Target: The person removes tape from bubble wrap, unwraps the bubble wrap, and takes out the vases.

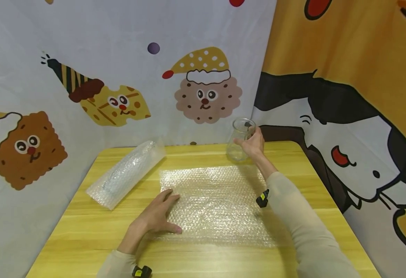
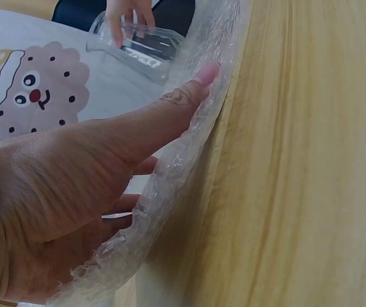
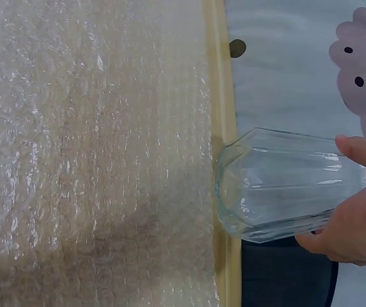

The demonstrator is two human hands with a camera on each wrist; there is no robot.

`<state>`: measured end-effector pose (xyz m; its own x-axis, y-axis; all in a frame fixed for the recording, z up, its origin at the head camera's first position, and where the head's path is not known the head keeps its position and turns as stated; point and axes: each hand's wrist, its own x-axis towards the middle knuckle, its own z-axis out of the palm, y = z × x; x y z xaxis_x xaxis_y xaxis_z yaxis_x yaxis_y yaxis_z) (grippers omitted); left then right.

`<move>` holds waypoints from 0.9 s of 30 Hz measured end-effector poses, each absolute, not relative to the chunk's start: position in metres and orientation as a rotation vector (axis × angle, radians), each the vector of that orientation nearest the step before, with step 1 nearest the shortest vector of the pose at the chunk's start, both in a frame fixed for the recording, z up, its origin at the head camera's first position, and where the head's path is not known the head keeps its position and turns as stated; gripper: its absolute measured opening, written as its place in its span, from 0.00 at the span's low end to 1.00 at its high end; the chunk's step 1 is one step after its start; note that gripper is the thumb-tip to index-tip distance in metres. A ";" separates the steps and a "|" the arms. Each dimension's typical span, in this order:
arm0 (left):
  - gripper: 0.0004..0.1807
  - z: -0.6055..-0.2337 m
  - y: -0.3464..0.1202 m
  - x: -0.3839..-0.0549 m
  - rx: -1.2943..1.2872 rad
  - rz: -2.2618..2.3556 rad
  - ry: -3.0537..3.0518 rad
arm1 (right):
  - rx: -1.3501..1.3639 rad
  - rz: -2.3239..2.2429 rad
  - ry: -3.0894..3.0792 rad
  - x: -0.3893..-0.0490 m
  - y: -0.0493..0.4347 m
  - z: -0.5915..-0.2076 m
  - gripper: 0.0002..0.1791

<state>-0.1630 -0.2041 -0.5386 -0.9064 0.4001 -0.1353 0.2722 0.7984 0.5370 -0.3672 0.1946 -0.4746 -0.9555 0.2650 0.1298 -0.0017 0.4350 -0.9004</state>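
Observation:
A clear faceted glass vase (image 1: 235, 150) is at the back of the table, roughly upright, base down, just past the far edge of a flat bubble wrap sheet (image 1: 217, 210). My right hand (image 1: 253, 144) grips it near the neck, thumb on one side and fingers on the other. In the right wrist view the vase's base (image 3: 237, 192) lies close by the sheet's edge. My left hand (image 1: 156, 216), thumb and fingers spread, rests on the left edge of the sheet. Its thumb lies along that edge in the left wrist view.
A bubble-wrapped bundle (image 1: 126, 173) lies slantwise at the left rear of the wooden table (image 1: 203, 262). Behind the table hangs a printed cloth (image 1: 119, 31) with cartoon biscuits, and an orange one (image 1: 328, 46) hangs on the right.

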 end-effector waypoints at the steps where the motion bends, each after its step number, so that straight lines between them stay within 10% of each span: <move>1: 0.71 -0.539 -0.204 -0.163 0.526 0.764 2.746 | -0.229 1.534 -2.440 -0.368 0.194 -0.476 0.46; 27: 0.71 -0.541 -0.205 -0.164 0.517 0.776 2.747 | -0.086 1.431 -2.548 -0.384 0.196 -0.486 0.54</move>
<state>-0.1645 -0.2049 -0.5412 -0.9085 0.3966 -0.1315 0.2692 0.7964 0.5416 -0.3845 0.1958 -0.4861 -0.9746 0.1566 0.1602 -0.0552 0.5251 -0.8493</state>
